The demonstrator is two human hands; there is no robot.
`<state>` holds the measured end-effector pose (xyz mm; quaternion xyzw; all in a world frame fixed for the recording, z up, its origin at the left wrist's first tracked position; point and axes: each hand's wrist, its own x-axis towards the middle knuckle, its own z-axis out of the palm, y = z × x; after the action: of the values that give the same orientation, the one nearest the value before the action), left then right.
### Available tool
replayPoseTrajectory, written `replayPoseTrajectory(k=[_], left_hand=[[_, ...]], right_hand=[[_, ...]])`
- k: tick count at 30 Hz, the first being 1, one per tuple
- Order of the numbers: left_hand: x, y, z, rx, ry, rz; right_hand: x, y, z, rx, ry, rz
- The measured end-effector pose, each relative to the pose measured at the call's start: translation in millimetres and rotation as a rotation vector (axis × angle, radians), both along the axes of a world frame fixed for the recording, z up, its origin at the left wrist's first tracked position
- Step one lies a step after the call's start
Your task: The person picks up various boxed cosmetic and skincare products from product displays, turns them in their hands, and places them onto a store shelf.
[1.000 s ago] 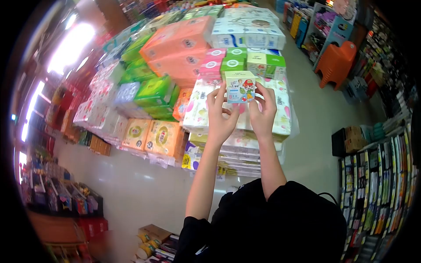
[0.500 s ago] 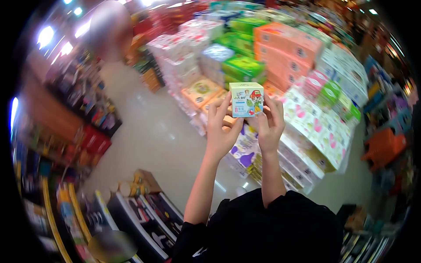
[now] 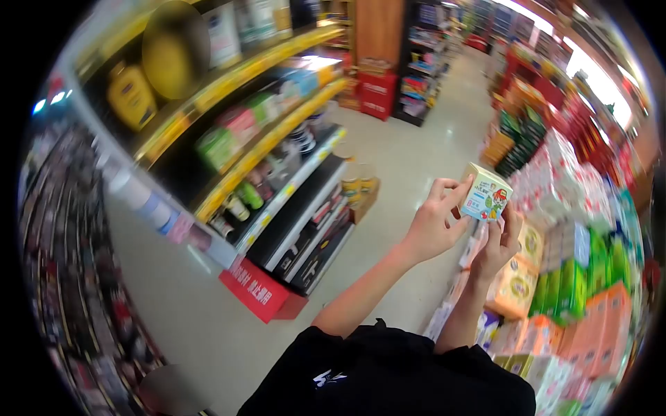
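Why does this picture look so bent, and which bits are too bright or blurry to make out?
In the head view, likely wide-lens distortion bends the scene, and the corners are black; the bright lights at upper right glare white; the packed goods at far left are smeared; the small box is clearer, its finest print unreadable.

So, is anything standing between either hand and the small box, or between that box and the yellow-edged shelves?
Nothing visible separates the left hand or right hand from the small box; both hold it. Toward the yellow-edged shelves, the left hand flanks it; beyond lies floor, with a brown carton low beside the shelves.
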<state>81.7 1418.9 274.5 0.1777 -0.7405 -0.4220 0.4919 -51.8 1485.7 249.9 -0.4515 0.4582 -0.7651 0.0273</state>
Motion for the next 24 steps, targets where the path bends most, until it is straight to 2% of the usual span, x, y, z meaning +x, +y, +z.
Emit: replayPoseTrajectory(k=[9,17,24], left_hand=[[111.6,-38.0,-16.1,0.005,0.071,0.400],[174.7,-25.2,-13.2,-0.034,0.039,0.692],[226.0,-23.7,-13.7,-0.031,0.080,0.809]], right_hand=[[102.5,-83.2,0.7,0.076,0.057,0.317],[161.8,-113.2,0.9,0.057,0.074,0.590],[217.0,-124.5,9.2,0.091,0.072,0.751]])
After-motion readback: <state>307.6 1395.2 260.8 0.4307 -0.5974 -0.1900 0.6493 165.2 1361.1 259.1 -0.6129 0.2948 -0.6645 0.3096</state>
